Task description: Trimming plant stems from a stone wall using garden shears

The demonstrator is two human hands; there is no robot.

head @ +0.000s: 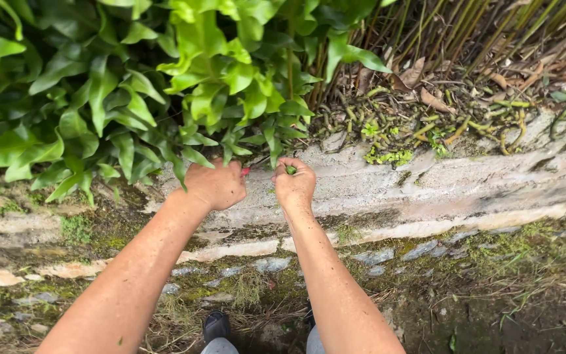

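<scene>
My left hand (214, 185) is closed in a fist at the lower edge of a leafy green plant (132, 85); a small red bit of something shows at its fingertips, and what it is I cannot tell. My right hand (294, 183) is closed around a green stem or leaf piece (290, 170) just to the right, above a low concrete curb (427, 190). The two hands are a few centimetres apart.
Thin brown stalks (479, 33) rise at the upper right, with dry leaves and green runners (420, 124) on the soil. Below the curb lie mossy stones (375, 255) and wet ground. My dark shoe (216, 326) shows at the bottom.
</scene>
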